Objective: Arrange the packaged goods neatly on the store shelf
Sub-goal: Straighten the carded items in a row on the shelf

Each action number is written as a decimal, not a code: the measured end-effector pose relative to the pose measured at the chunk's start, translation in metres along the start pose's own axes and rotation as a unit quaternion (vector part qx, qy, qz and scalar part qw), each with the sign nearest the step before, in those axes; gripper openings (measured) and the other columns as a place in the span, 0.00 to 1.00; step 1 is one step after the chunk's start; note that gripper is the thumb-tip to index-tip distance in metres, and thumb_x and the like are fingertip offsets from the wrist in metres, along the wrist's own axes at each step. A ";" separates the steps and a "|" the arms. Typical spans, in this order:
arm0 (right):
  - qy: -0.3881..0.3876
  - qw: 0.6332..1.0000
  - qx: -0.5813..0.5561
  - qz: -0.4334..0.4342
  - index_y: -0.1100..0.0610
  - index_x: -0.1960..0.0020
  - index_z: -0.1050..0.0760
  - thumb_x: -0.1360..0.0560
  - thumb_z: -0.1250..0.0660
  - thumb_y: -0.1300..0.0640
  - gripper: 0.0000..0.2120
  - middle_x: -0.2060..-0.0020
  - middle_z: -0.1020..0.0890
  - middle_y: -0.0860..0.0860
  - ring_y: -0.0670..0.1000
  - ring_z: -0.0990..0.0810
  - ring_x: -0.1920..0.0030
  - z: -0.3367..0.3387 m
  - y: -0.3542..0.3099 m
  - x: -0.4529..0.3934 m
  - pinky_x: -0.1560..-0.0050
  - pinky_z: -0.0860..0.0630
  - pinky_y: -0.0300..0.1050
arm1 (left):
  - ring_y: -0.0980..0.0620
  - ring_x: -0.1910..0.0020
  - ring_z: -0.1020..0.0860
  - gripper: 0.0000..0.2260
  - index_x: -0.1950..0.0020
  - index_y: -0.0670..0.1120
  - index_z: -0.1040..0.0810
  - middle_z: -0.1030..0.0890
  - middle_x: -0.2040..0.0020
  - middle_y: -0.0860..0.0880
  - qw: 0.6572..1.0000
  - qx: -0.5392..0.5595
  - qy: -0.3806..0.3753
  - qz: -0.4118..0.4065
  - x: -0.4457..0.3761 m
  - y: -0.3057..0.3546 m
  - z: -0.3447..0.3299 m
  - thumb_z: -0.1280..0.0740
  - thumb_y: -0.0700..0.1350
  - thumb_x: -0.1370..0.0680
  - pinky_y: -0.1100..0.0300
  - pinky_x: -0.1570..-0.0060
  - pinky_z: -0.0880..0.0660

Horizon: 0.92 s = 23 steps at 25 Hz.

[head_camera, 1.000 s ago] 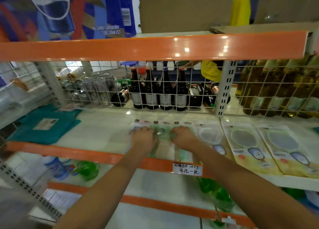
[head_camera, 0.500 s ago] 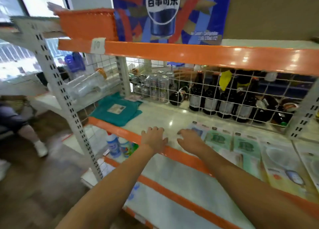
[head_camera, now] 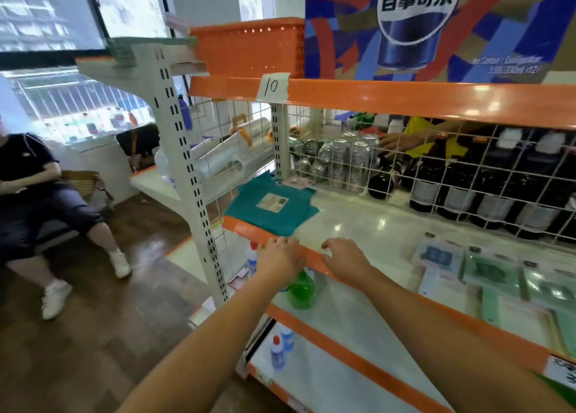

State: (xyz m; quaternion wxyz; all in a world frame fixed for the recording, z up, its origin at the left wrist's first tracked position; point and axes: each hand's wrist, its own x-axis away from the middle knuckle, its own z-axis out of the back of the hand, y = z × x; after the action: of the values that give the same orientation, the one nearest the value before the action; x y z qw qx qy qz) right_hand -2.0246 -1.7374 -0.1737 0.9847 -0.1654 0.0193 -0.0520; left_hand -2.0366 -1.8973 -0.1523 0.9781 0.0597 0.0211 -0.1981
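Left hand (head_camera: 279, 257): fingers loosely curled over the glossy orange shelf edge (head_camera: 249, 228), holding nothing.
Right hand (head_camera: 344, 259): relaxed, empty, apparently resting there.
Flat packets (head_camera: 489, 272): glossy plastic, rectangular, lying nearby.

Glossy white shelf (head_camera: 367, 225), wire grille (head_camera: 436, 175)

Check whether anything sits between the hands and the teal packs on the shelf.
Nothing visible does. Left hand and right hand rest at the orange shelf edge; the teal packs lie just beyond.
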 end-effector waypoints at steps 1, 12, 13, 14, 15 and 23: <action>0.002 1.000 -0.003 -0.002 0.55 0.31 0.31 0.22 0.42 0.54 0.19 0.35 0.28 0.56 0.58 0.32 0.34 0.000 -0.004 -0.008 0.36 0.32 0.49 | 0.44 0.36 0.31 0.17 0.35 0.47 0.30 0.27 0.36 0.46 1.000 0.001 -0.001 0.000 -0.005 -0.007 -0.001 0.43 0.53 0.21 0.49 0.40 0.35; -0.024 1.000 0.000 0.001 0.56 0.35 0.28 0.23 0.42 0.55 0.17 0.38 0.25 0.56 0.58 0.29 0.37 -0.002 -0.001 -0.132 0.38 0.29 0.49 | 0.44 0.35 0.31 0.20 0.32 0.48 0.31 0.27 0.35 0.46 0.999 0.007 -0.011 0.039 -0.102 -0.039 -0.006 0.41 0.55 0.21 0.47 0.37 0.34; -0.020 1.000 0.001 0.001 0.56 0.36 0.27 0.23 0.42 0.55 0.17 0.39 0.24 0.57 0.58 0.28 0.38 0.002 0.001 -0.146 0.40 0.28 0.49 | 0.44 0.35 0.32 0.20 0.32 0.48 0.31 0.28 0.34 0.46 0.999 0.005 -0.010 0.044 -0.114 -0.040 -0.004 0.41 0.55 0.21 0.46 0.36 0.35; -0.013 1.000 0.004 0.005 0.57 0.37 0.26 0.23 0.41 0.56 0.16 0.40 0.23 0.57 0.58 0.27 0.39 0.005 0.003 -0.160 0.40 0.27 0.49 | 0.43 0.34 0.32 0.20 0.32 0.48 0.31 0.29 0.33 0.46 0.999 0.005 -0.008 0.048 -0.128 -0.040 -0.001 0.42 0.54 0.21 0.45 0.36 0.36; -0.005 1.000 0.003 0.009 0.57 0.38 0.26 0.23 0.41 0.57 0.16 0.40 0.22 0.57 0.58 0.26 0.39 0.007 0.005 -0.171 0.40 0.27 0.49 | 0.43 0.33 0.33 0.20 0.31 0.48 0.32 0.29 0.32 0.46 0.999 0.006 -0.007 0.052 -0.140 -0.041 0.000 0.42 0.54 0.21 0.45 0.35 0.37; -0.025 1.000 0.004 -0.005 0.57 0.38 0.27 0.24 0.41 0.58 0.16 0.39 0.24 0.57 0.57 0.27 0.39 0.002 0.028 -0.238 0.41 0.27 0.50 | 0.44 0.36 0.32 0.18 0.36 0.47 0.28 0.27 0.37 0.45 0.998 0.029 0.007 0.058 -0.203 -0.045 -0.013 0.42 0.54 0.21 0.48 0.37 0.35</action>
State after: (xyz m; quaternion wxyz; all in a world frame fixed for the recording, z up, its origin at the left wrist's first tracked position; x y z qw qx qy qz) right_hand -2.2583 -1.6845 -0.1762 0.9852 -0.1632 -0.0067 -0.0524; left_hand -2.2417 -1.8583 -0.1570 0.9856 0.0909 0.0189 -0.1412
